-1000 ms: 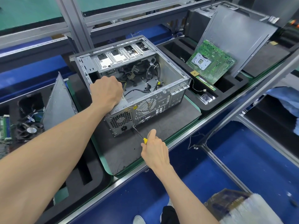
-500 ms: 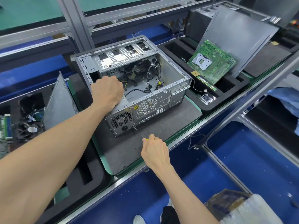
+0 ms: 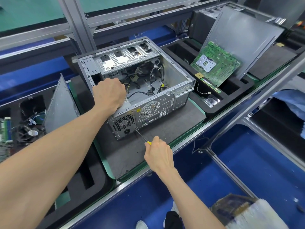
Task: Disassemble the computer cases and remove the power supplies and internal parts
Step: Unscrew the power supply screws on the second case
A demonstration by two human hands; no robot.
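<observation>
Right hand [image 3: 159,156] grips the screwdriver [image 3: 143,137], tip at the supply [image 3: 123,124] screw — keep it square, pressing in. Left hand [image 3: 109,93], fisted, steadies the case [image 3: 165,103] — what it holds is hidden

Yellow-handled screwdriver [image 3: 143,138], grey computer case [image 3: 175,76], green motherboard [image 3: 216,66].

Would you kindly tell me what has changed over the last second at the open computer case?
Very little: the right hand shifted its grip slightly on the screwdriver. The tip stays at the rear panel beside the power supply, and the left hand stays on the case.
</observation>
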